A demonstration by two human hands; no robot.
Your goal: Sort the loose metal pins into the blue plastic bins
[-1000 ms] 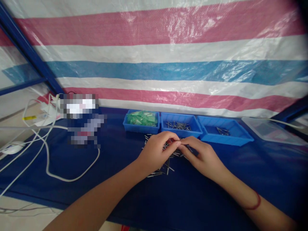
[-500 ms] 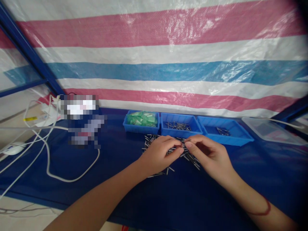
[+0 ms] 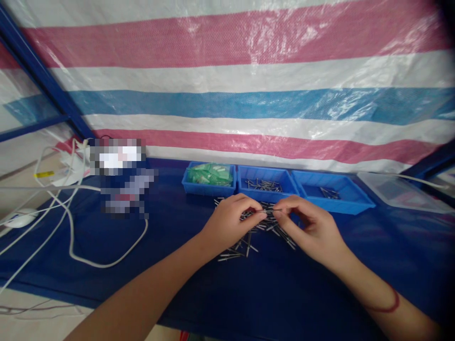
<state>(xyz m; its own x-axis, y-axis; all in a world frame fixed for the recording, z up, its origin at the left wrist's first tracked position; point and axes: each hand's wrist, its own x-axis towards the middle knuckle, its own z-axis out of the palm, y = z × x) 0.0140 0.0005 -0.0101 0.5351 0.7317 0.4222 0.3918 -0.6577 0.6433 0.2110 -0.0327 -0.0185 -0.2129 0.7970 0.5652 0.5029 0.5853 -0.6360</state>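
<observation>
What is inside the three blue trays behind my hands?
Left tray holds green packets, piled so its floor is covered. Middle tray holds loose metal pins. Right tray shows a few pins; its near wall hides the front floor.

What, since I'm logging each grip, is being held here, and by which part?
A thin metal pin, pinched at its two ends between the left hand and the right hand, by the fingertips only, just above the loose pile of pins.
</observation>
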